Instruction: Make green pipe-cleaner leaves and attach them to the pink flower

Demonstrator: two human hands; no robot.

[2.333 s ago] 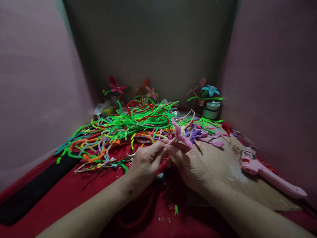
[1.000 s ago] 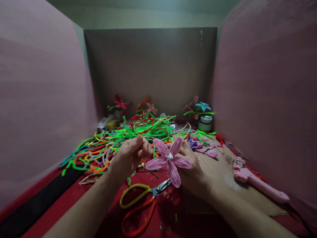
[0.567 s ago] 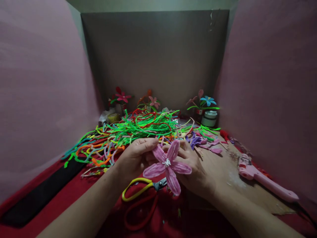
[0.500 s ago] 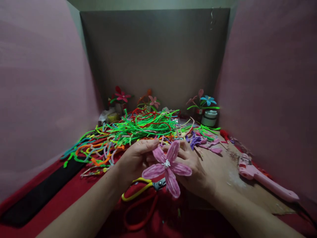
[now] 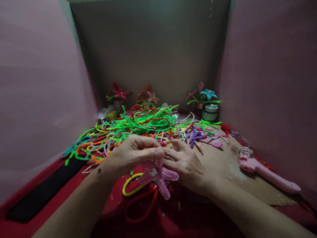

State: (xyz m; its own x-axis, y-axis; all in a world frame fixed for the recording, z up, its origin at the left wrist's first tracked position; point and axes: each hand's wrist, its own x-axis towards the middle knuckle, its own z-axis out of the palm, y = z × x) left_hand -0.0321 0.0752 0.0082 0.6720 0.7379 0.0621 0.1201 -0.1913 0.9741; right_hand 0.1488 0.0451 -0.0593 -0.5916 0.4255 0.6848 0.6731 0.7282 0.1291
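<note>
A pink pipe-cleaner flower [image 5: 162,178] with a white centre hangs below my fingertips, its face tilted down toward me. My left hand [image 5: 138,152] is closed, thumb and fingers pinched together at the flower's upper petal. From the other side my right hand [image 5: 185,162] is also closed, fingers curled against the flower just behind its petals. The flower's stem side is hidden by the hands. Under the flower lie scissors with one yellow and one red handle [image 5: 133,185]; their blades are mostly covered.
A heap of green and red pipe cleaners [image 5: 151,119] spreads behind my hands. Finished flowers [image 5: 208,94] stand along the back wall. On the right, a pink glue gun [image 5: 269,173] lies on a brown board [image 5: 223,165]. A black strip [image 5: 47,188] lies left.
The flower has moved slightly left and tipped downward. My left hand has come forward over its upper petal, and my right fingers have shifted closer to the left hand.
</note>
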